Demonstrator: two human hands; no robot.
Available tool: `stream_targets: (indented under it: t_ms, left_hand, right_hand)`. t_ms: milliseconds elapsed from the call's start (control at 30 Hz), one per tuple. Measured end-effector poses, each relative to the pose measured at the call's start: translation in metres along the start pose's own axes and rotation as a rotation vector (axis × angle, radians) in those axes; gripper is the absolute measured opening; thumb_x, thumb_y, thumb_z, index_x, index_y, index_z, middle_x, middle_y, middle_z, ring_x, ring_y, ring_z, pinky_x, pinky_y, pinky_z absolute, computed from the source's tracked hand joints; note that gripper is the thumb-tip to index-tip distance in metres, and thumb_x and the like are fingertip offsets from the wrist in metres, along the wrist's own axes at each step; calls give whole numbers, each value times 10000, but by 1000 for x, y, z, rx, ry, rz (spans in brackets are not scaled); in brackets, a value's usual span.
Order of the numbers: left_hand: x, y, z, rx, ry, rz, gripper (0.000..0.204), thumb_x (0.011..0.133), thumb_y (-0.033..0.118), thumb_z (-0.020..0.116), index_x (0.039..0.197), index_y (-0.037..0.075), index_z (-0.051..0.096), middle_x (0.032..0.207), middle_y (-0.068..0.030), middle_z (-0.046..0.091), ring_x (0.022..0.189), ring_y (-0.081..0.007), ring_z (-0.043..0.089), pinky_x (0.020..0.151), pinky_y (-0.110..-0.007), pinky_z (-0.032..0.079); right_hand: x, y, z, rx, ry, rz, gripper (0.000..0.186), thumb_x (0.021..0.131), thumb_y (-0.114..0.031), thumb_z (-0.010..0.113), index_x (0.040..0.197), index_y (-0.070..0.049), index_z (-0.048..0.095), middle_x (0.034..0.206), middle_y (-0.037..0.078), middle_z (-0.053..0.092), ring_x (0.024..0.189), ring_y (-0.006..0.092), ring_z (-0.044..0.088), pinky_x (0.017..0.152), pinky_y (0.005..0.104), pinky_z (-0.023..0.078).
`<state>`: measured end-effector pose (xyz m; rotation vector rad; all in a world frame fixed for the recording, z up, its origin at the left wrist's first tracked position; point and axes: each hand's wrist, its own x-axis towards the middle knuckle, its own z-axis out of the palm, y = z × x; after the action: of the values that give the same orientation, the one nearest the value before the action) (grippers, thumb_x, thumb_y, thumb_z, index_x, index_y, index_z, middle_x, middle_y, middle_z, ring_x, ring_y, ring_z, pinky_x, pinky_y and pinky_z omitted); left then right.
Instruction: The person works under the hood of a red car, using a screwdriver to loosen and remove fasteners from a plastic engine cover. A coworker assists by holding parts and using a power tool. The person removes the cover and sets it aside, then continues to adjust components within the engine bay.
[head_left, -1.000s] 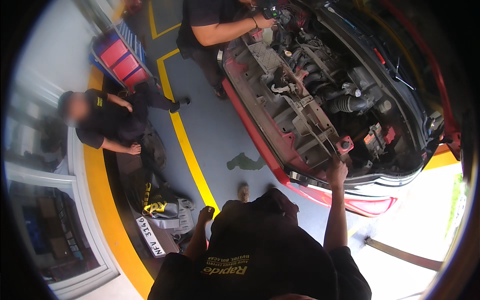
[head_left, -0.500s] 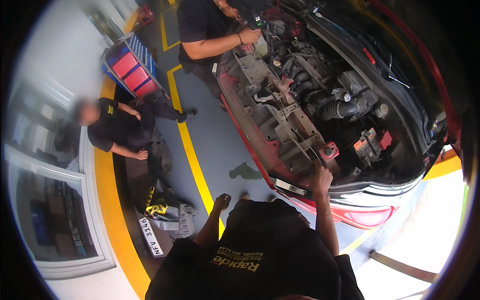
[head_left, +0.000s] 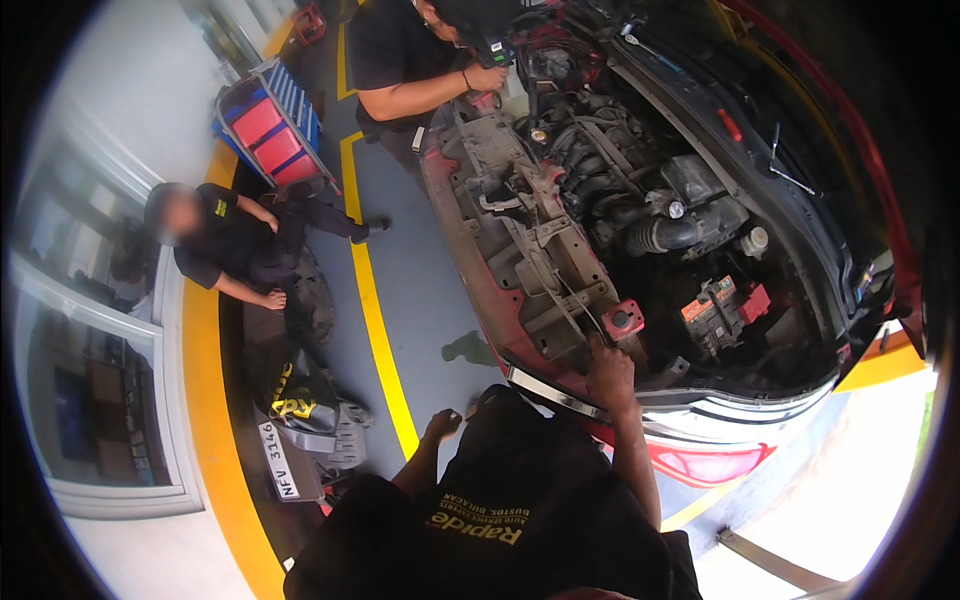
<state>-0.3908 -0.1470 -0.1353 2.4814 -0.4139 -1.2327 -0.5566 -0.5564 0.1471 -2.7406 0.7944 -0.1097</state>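
Observation:
My right hand (head_left: 611, 380) reaches over the front edge of a red car, its fingers closed at the front crossmember (head_left: 560, 262), just below a red bracket (head_left: 622, 319). What those fingers grip is hidden. Low beside my body, my left hand (head_left: 441, 428) is closed, with a small pale spot at its fingertips that is too small to name. Behind the crossmember lies the exposed engine (head_left: 605, 165) with a ribbed black air hose (head_left: 668, 237). A battery (head_left: 710, 315) with an orange label sits to the right of my right hand.
Another person (head_left: 400, 75) leans over the engine bay's far left corner. A seated person (head_left: 270, 235) is by the wall, near a cart (head_left: 262, 125). A number plate (head_left: 280, 460) and bag (head_left: 310, 405) lie left. A red-handled tool (head_left: 730, 125) and ratchet (head_left: 790, 175) rest under the windscreen.
The view has shifted a little, so the car sits slightly further left in the picture. My right hand stays at the crossmember by the red bracket, and my left hand remains closed.

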Motion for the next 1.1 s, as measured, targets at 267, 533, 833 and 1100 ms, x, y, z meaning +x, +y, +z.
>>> stream_targets:
  t_ms: [267,533,833,1100]
  left_hand:
    - [25,26,8,22,-34,-29,514,1067,476,643,1392,90,741,1402,-247,748,1330,-462,692,1130,-547,555]
    - [53,81,-10,-10,109,179,507,1073,505,663,1339,84,758,1285,-244,798,1226,-459,749,1060,-527,601]
    - [53,101,-35,139,-26,166,451,1092,477,587,1316,117,741,1365,-197,765,1288,-475,694,1086,-545,571]
    - [63,85,-34,173,-28,215,460,1087,482,606,1324,110,740,1343,-222,769,1274,-472,705,1083,-542,575]
  right_hand:
    - [2,1,6,60,-22,18,485,979,-280,782,1372,-47,622,886,238,787,839,456,797,753,588,635]
    - [3,-5,3,52,-8,19,825,824,-532,923,1408,-39,614,837,211,785,806,434,803,734,555,638]
    - [5,-1,10,88,60,-24,677,918,-399,857,1432,-35,611,816,200,781,775,416,800,758,555,632]
    - [4,-7,2,106,28,19,641,953,-376,818,1458,-42,606,811,213,781,777,415,797,808,546,623]
